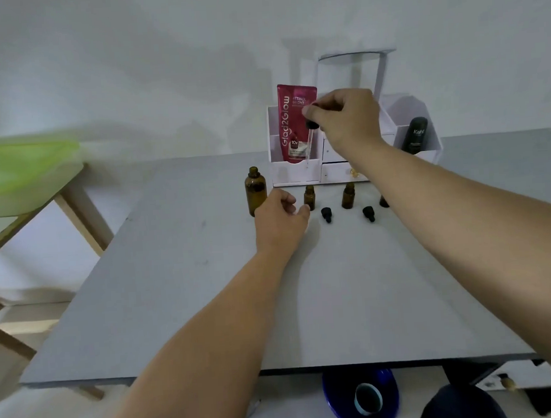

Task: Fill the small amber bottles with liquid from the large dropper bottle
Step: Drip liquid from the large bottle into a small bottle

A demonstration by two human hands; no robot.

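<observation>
Though well above small bottles (348, 197), right fingers (319, 105) tight on dropper (312, 126); left fingers (288, 200) slack.

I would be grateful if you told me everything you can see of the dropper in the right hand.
The dropper has a black, rubber-like bulb and collar above a thin clear pipette that looks like glass. The right hand pinches the bulb and holds it in the air, tip down and slightly tilted. It is in front of the white organizer, above an open small amber bottle and clear of it. Any liquid inside cannot be made out.

glossy amber glass bottles (255, 190) on a smooth matt grey table (208, 295); chair legs (82, 215) look wooden.
</observation>
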